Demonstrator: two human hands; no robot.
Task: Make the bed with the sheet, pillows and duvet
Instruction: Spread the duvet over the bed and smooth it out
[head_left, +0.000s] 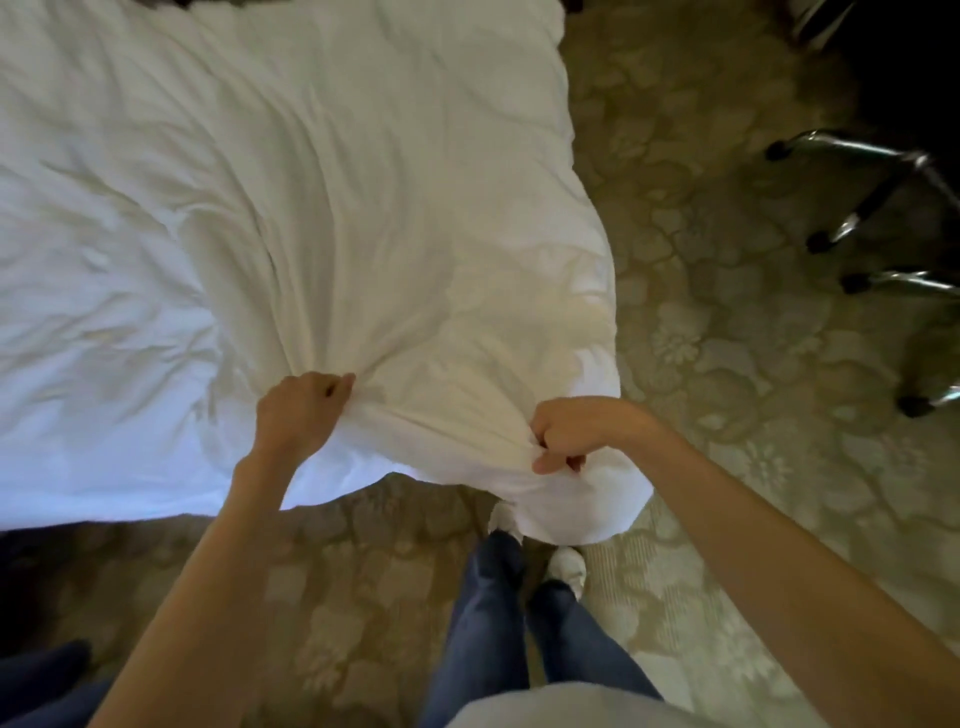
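While we stood at the near corner of the bed, both of our grips were clenched on the white duvet (337, 234), which lay spread and rumpled across the whole mattress. Our left grip (298, 413) had its fingers curled over a bunched fold just in from the near edge, knuckles up. Our right grip (576, 434) grasped a gathered wad of the same cloth closer to the corner, thumb and fingers wrapped round it. Creases fanned out from both grips across the cover toward the far side. Between and below the two grips the duvet's corner sagged off the bed and hung down to the patterned carpet (727, 338), touching the toe of our left white shoe (504, 519); the right white shoe (567, 569) stood just beside it, clear of the cloth. Our legs were in blue jeans (488, 623). Well apart from the bed, on the carpet to the right, stood the chrome castor base of a chair (883, 208). We could not tell what lay beneath the duvet.
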